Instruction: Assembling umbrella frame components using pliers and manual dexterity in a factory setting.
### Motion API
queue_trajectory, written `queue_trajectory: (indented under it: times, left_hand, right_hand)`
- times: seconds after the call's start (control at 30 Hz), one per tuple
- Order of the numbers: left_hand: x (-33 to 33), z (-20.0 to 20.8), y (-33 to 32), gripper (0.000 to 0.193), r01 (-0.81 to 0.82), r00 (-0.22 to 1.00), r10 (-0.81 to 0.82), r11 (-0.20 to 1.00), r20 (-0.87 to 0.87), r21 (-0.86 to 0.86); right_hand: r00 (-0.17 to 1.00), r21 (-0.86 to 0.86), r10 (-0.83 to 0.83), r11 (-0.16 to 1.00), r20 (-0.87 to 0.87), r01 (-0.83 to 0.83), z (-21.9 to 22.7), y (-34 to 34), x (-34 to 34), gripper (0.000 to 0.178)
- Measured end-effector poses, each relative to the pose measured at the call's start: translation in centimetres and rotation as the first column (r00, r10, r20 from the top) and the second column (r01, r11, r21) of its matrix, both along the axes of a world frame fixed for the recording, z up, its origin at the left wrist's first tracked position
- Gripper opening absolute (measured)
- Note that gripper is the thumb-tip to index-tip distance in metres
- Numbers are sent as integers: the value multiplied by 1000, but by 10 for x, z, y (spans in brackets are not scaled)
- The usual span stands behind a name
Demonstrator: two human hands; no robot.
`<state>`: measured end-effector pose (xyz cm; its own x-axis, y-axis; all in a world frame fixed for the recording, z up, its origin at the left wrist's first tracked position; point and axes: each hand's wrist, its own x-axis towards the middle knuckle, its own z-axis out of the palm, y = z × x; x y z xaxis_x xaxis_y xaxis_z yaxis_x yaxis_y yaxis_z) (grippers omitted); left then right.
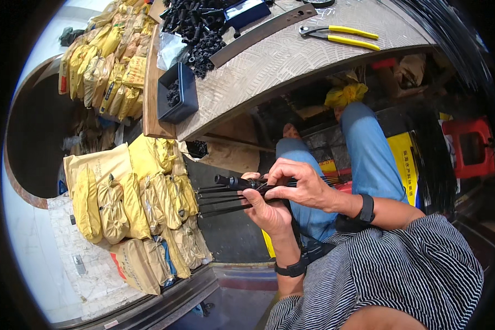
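Note:
Above my lap, my left hand (pixel 269 214) is wrapped round several thin black rods (pixel 223 202), whose ends stick out side by side to the left. A thicker black cylindrical piece (pixel 231 181) with a ringed end lies along the top of them, also in this grip. My right hand (pixel 305 184) is closed over the same bundle, thumb and forefinger pinching close to the cylindrical piece. Whatever sits between those fingertips is too small to make out. Behind my right hand the rods run on toward my knees, partly hidden.
A worktable (pixel 247 93) carries yellow-handled pliers (pixel 344 37), a metal bar (pixel 261 36), a heap of black parts (pixel 190 25) and a dark blue bin (pixel 179 96). Yellow bags (pixel 126 203) are piled at left. A red stool (pixel 470 146) stands at right, beside long black strands (pixel 432 159).

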<state>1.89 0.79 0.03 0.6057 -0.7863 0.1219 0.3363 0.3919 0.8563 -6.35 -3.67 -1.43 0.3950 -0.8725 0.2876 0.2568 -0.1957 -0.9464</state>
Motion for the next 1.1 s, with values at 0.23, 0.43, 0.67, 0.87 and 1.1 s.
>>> queue_trajectory:
  times: [0.23, 0.43, 0.67, 0.87, 1.1]
  left_hand:
    - [2, -3, -1, 39, 9, 999, -10, 1000, -34, -8]
    - [-1, -8, -2, 43, -97, 986, 95, 995, 137, 11]
    - [0, -13, -1, 51, -60, 956, 70, 997, 286, -42]
    - [-2, -3, 2, 45, 55, 967, -18, 988, 253, -142]
    - [-8, 2, 4, 47, 22, 922, 34, 990, 385, -139]
  right_hand:
    - [998, -62, -68, 996, -13, 67, 3, 1, -2, 13]
    - [992, 101, 91, 991, -89, -82, 7, -8, -7, 19]
    - [996, -93, -88, 992, 3, 88, 2, 13, 0, 18]
    - [971, 103, 149, 980, 186, -170, -10, 9, 2, 30]
    - [874, 394, 376, 786, 308, -477, -11, -5, -3, 40]
